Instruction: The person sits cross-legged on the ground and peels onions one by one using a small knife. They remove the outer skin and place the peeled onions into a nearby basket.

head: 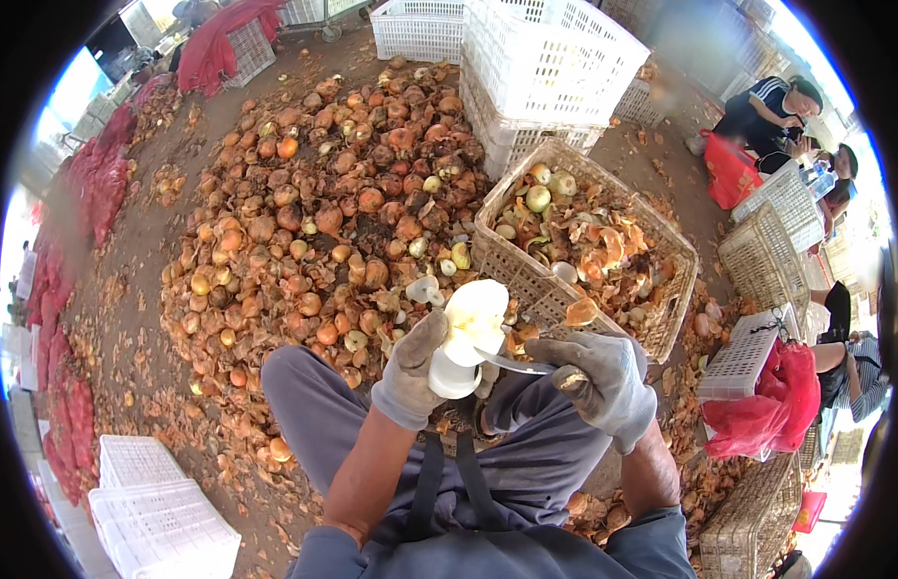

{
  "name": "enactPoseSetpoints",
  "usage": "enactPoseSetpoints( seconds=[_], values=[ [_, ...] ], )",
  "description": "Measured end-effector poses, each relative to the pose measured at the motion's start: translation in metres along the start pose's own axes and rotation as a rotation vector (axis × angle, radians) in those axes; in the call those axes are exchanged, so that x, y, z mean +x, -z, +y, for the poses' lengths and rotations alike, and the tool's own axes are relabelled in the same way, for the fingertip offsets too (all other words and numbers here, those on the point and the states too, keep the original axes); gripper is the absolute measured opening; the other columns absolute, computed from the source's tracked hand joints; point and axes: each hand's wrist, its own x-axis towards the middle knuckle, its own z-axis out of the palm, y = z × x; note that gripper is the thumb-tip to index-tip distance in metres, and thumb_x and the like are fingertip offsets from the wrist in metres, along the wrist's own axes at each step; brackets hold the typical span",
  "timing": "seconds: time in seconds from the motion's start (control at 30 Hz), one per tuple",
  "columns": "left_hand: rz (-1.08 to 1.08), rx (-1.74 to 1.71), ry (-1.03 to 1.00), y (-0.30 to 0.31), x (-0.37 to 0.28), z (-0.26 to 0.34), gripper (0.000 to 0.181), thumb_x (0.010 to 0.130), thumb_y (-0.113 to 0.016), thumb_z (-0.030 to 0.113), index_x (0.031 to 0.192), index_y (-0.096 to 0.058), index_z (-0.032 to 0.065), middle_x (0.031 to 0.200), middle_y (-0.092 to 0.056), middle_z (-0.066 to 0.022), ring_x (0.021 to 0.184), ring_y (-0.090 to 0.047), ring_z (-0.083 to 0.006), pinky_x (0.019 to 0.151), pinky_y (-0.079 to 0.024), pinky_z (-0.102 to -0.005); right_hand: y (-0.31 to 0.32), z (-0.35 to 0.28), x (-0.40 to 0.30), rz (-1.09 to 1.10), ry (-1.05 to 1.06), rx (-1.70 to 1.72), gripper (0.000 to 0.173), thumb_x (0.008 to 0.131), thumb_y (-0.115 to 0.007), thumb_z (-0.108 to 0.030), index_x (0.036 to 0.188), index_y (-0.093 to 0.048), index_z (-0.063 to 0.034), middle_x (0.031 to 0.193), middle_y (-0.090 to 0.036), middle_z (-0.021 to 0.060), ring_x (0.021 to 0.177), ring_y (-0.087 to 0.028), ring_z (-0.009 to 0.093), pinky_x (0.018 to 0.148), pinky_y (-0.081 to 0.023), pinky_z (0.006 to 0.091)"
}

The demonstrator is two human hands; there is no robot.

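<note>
My left hand (414, 369), in a grey work glove, grips a pale peeled onion (476, 322) that looks partly cut open. Just below the onion, at the same hand, is a smooth white rounded piece (452, 376); whether it is joined to the onion I cannot tell. My gloved right hand (601, 380) is closed on a knife, its curved blade (517, 365) pointing left with the tip at the onion's lower side. The knife's handle is hidden in the glove. A large heap of unpeeled onions (333, 210) lies on the ground beyond my knees.
A dirty plastic crate (655, 318) holding onions and skins stands front right. White crates (557, 65) are stacked behind it, others (163, 514) at lower left. Red mesh sacking (101, 181) lies left, more (763, 405) hangs over a crate at right. Several people (760, 116) sit at right.
</note>
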Motion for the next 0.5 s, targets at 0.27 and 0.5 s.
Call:
enactPoseSetpoints(
  seconds=[0.27, 0.5],
  values=[
    [-0.002, -0.06, -0.054, -0.008, 0.002, -0.007, 0.062, 0.103, -0.053, 0.047, 0.136, -0.051, -0.0064, 0.102, -0.069, -0.0229, 0.076, -0.071, -0.0321, 0.055, -0.058, -0.0406, -0.024, 0.013, -0.004, 0.126, -0.019, -0.06, 0.04, 0.093, -0.066, -0.035, 0.121, -0.07, -0.0064, 0.078, -0.063, 0.013, 0.07, -0.064, 0.035, 0.064, -0.051, 0.0422],
    [0.239, -0.127, -0.072, -0.014, 0.009, -0.01, 0.055, 0.102, -0.059, 0.04, 0.135, -0.055, -0.0039, 0.107, -0.071, -0.0186, 0.082, -0.074, -0.0293, 0.058, -0.064, -0.0415, -0.062, 0.009, -0.009, 0.382, -0.063, -0.386, 0.041, 0.099, -0.061, -0.037, 0.122, -0.071, -0.0045, 0.073, -0.059, 0.0105, 0.061, -0.06, 0.03, 0.057, -0.048, 0.0403]
  ],
)
